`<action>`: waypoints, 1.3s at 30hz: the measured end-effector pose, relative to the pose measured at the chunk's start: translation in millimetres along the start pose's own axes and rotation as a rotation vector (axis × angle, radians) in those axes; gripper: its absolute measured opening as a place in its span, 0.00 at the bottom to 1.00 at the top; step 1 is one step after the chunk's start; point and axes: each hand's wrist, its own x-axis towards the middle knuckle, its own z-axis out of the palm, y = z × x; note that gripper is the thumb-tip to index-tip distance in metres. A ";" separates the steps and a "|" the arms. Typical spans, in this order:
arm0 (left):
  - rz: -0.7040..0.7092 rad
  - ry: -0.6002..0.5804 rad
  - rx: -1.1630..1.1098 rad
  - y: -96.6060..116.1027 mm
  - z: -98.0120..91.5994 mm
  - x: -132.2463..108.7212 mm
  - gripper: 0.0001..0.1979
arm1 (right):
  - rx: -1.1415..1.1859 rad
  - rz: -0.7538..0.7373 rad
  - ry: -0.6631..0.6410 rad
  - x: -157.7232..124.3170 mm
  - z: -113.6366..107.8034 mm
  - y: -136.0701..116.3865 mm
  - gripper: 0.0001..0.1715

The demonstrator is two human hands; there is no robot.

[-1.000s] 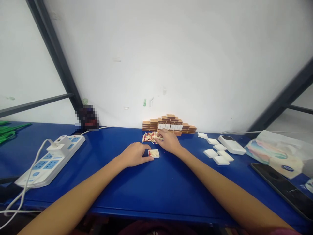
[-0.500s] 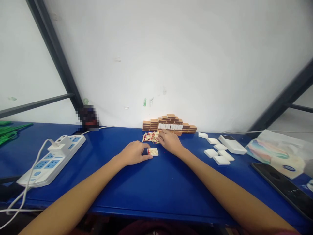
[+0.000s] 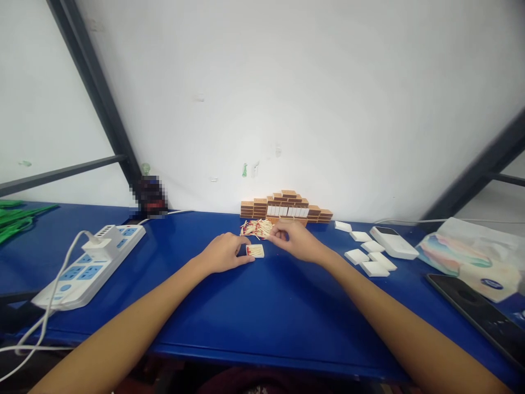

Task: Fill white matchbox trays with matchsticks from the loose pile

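Observation:
My left hand (image 3: pixel 225 251) grips a small white matchbox tray (image 3: pixel 261 254) at its left side, thumb in front and fingers behind. Several matches with red heads at the left lie in the tray. My right hand (image 3: pixel 297 239) is closed in a pinch at the right edge of a loose heap of matches (image 3: pixel 255 228). Whatever its fingertips hold, if anything, is too small to make out. Behind the heap, brown matchboxes (image 3: pixel 289 193) are stacked in steps against the wall, with a row of white pieces (image 3: pixel 283 210) in front.
Several white trays (image 3: pixel 374 268) lie at the right, beside a white device with a dark screen (image 3: pixel 394 243). Farther right are a tissue pack (image 3: pixel 471 265) and a black phone (image 3: pixel 476 309). A white power strip (image 3: pixel 88 273) with cables lies left on the blue table (image 3: pixel 241 323).
My right hand has drawn back from over the match heap, slightly right and toward me, and its fingers are curled in a pinch. My left hand keeps hold of the tray.

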 end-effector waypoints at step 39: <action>0.067 -0.034 -0.030 -0.6 -1.3 0.6 0.18 | -0.113 -0.166 -0.027 -6.3 40.9 -16.8 0.06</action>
